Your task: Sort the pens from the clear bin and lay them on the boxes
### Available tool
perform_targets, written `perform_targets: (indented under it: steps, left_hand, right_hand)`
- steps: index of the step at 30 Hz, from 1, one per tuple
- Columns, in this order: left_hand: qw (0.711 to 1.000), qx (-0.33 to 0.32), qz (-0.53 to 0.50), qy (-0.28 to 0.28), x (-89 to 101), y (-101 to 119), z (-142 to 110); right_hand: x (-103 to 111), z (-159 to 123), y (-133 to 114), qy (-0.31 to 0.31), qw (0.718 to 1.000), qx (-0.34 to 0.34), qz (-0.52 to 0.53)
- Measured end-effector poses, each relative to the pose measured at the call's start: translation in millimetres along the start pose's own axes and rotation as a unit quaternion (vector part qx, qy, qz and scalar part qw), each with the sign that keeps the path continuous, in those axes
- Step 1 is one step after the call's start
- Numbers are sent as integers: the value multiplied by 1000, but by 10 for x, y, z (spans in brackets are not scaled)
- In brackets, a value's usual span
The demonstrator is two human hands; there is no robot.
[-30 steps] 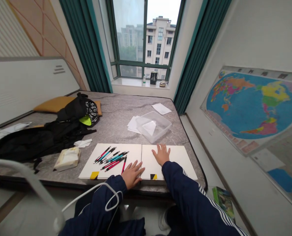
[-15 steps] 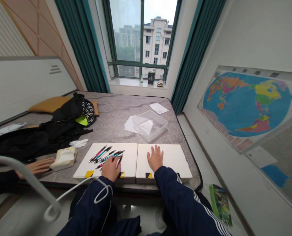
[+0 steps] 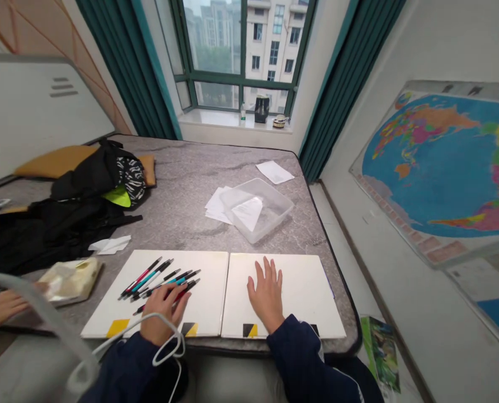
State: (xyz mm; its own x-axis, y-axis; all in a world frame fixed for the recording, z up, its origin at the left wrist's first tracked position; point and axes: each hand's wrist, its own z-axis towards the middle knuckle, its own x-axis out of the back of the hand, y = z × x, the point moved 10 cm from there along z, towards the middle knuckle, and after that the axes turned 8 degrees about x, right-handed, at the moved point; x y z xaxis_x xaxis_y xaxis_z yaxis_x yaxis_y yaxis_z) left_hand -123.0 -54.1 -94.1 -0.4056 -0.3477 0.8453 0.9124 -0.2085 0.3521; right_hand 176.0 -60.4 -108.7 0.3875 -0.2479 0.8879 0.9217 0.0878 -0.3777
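The left hand curls low over the pens on the left white board, possibly closed on one, though its fingers hide any grip. The right hand lies spread wide on the right white board, with the clear plastic tub at its twelve o'clock.

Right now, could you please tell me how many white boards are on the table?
2: the left white board has the pens and left hand over it; the right white board has the right hand on it.
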Motion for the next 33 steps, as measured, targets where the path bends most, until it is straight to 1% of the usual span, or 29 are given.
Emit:
perform_targets:
  steps: [3, 7, 12, 14, 16, 21, 24, 28, 33]
  left_hand:
    - [1000, 16, -18, -13, -23, -33, -44]
    - [998, 15, -38, -39, -86, 60, -69]
    - [998, 31, -44, -12, 7, 82, -34]
    - [998, 28, -55, -17, 31, 93, -24]
    - [997, 22, -67, -11, 69, 114, -15]
    - [998, 37, -55, -3, 96, 152, 11]
    - [999, 17, -46, -5, 92, 222, 28]
    - [999, -17, -25, -23, 50, 298, 46]
    - [999, -29, -10, -20, 59, 398, 69]
  right_hand:
    - [3, -43, 3, -5, 1000, 1, -8]
    - [19, -92, 35, 5, 1000, 1, -26]
    - [-22, -41, 35, 17, 999, 29, -42]
    - [-30, -16, 40, 24, 998, 33, -57]
    - [-5, -4, 46, 40, 996, 31, -78]
    - [54, 15, 2, 57, 992, 37, -105]
    - [81, 40, -16, 71, 991, 40, -110]
    - [86, 61, 2, 85, 989, 38, -112]
    - [37, 67, 42, 84, 989, 41, -111]
